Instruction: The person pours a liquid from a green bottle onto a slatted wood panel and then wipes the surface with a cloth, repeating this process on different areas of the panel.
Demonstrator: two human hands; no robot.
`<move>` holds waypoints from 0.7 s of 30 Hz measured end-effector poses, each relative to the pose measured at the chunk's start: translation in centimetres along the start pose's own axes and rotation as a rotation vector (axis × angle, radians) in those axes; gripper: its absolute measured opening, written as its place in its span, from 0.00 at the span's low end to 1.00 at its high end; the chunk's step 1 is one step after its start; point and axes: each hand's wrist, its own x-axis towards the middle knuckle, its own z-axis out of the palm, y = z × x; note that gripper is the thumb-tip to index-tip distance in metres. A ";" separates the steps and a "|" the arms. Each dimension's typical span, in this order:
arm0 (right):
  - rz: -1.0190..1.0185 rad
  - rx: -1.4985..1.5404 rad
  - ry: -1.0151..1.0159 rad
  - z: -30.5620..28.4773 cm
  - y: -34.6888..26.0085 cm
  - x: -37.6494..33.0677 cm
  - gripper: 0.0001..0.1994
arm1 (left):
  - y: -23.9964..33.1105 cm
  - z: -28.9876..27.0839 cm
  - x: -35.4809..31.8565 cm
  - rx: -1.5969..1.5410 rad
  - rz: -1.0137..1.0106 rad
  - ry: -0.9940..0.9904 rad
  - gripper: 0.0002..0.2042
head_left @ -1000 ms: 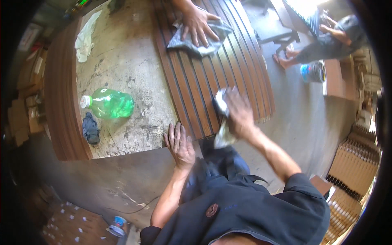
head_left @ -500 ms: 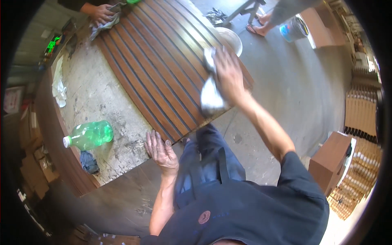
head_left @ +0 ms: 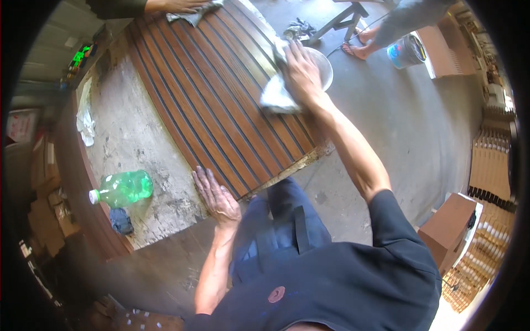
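Observation:
A brown wooden panel (head_left: 218,91) with dark parallel grooves lies aslant on a worn, stained tabletop (head_left: 160,190). My right hand (head_left: 303,74) holds a white cloth (head_left: 279,98) against the panel's right side, its fingers stretched over the cloth; the cloth is partly blurred. My left hand (head_left: 216,194) rests at the panel's near left corner, fingers straight and spread, with dark smudges on them and nothing held. At the far left edge, another person's hand (head_left: 179,5) presses a greyish cloth (head_left: 196,13) on the same panel.
A green plastic bottle (head_left: 127,187) lies on its side on the tabletop, beside a dark crumpled rag (head_left: 120,220). Another white cloth (head_left: 85,118) lies at the left edge. Beyond the panel are a white basin (head_left: 326,69), a bucket (head_left: 407,52) and a standing person's legs (head_left: 375,41).
My right hand and the white cloth have moved away from me along the panel. The other person's hand and cloth have shifted right and farther off. My left hand stays at the corner.

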 end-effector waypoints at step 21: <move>-0.320 0.224 -0.256 0.0 -1.8 -1.1 0.30 | -0.3 -1.3 -1.1 0.016 -0.087 -0.045 0.30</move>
